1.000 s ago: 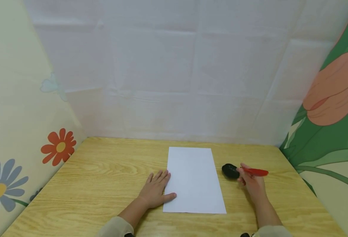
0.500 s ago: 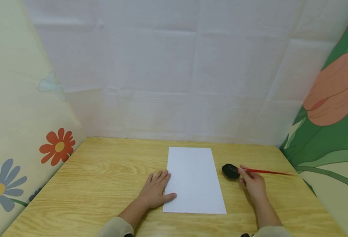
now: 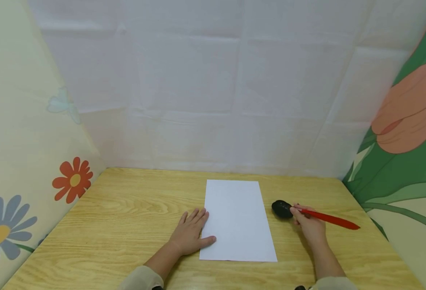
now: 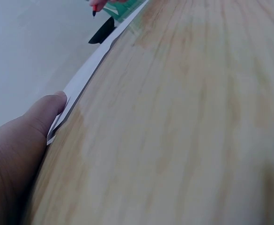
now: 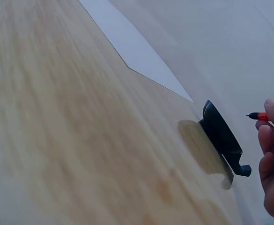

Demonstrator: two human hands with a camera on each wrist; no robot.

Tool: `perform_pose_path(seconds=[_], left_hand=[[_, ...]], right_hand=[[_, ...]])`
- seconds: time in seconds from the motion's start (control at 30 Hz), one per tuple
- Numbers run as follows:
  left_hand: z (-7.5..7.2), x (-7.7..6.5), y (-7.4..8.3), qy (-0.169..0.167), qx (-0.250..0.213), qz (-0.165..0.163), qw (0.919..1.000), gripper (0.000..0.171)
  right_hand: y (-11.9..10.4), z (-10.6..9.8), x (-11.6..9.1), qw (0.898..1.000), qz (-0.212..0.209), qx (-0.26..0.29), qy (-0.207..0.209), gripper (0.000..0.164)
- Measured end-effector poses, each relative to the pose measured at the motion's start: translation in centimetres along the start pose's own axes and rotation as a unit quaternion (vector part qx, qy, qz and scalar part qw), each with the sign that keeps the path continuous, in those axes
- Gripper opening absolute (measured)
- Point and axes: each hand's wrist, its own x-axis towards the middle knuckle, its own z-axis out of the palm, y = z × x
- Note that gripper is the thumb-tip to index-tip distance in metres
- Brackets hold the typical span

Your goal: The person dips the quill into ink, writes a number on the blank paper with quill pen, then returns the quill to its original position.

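A white sheet of paper (image 3: 240, 221) lies lengthwise on the table. My left hand (image 3: 189, 235) rests flat on the paper's left edge and the wood beside it, fingers spread and thumb on the sheet. To the right of the sheet, my right hand (image 3: 311, 228) pinches a red pen (image 3: 334, 220) with a broad, flat, feather-like tail. In the right wrist view, the pen's black end and fine tip (image 5: 253, 116) point at the air above a glossy black oval object (image 5: 219, 129). That low object, with a small foot, stands between paper and right hand; its kind is unclear.
The wood-grain table (image 3: 133, 201) reaches back to a creased white cloth (image 3: 198, 100). Flower-printed panels stand at both sides, one with a red flower (image 3: 74, 180) on the left and one with a large pink bloom (image 3: 408, 108) on the right.
The pen has turned in my right fingers: its tail swung out to the right and toward me, showing edge-on half a second ago. My left hand and the paper have stayed still.
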Motion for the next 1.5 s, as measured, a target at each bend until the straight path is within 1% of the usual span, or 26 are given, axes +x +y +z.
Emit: perform_pose_path(seconds=[0.1, 0.2, 0.33, 0.47, 0.53, 0.6, 0.7, 0.87, 1.1, 1.23, 1.37, 1.5], left_hand=[[0.1, 0.0, -0.1, 0.004, -0.003, 0.002, 1.0, 0.09], [0.1, 0.0, -0.1, 0.006, -0.001, 0.006, 1.0, 0.09], [0.2, 0.0, -0.1, 0.006, 0.001, 0.006, 1.0, 0.09], [0.1, 0.0, 0.0, 0.004, 0.004, 0.004, 1.0, 0.09], [0.1, 0.0, 0.0, 0.003, 0.008, 0.002, 1.0, 0.09], [0.1, 0.0, 0.1, 0.006, 0.01, 0.003, 0.9999, 0.089], [0.1, -0.1, 0.1, 0.006, 0.011, 0.004, 0.9999, 0.089], [0.2, 0.0, 0.1, 0.002, 0.009, 0.004, 1.0, 0.089], [0.1, 0.0, 0.0, 0.009, 0.013, 0.008, 0.9999, 0.09], [0.1, 0.0, 0.1, 0.008, 0.015, 0.005, 0.9998, 0.089], [0.0, 0.0, 0.1, 0.007, 0.016, 0.006, 0.9998, 0.089], [0.0, 0.0, 0.1, 0.004, 0.018, 0.006, 0.9998, 0.088]], right_hand=[[0.0, -0.1, 0.0, 1.0, -0.001, -0.016, -0.011, 0.045], [0.0, -0.2, 0.1, 1.0, 0.0, -0.018, -0.021, 0.045], [0.1, -0.1, 0.3, 1.0, -0.003, 0.004, -0.028, 0.042], [0.2, 0.1, 0.5, 0.999, -0.015, 0.03, -0.027, 0.031], [0.3, 0.2, 0.7, 0.999, -0.021, 0.032, -0.03, 0.027], [0.3, 0.3, 0.8, 0.999, -0.026, 0.016, -0.036, 0.027], [0.5, 0.3, 1.1, 0.999, -0.027, -0.016, -0.042, 0.033], [0.6, 0.4, 1.7, 0.997, -0.025, -0.063, -0.041, 0.038], [0.8, 0.7, 2.1, 0.995, -0.016, -0.086, -0.044, 0.038], [0.9, 0.7, 2.2, 0.993, -0.013, -0.113, -0.042, 0.038], [1.0, 0.8, 2.2, 0.989, -0.021, -0.142, -0.043, 0.038], [0.9, 0.9, 2.1, 0.986, -0.027, -0.156, -0.045, 0.035]])
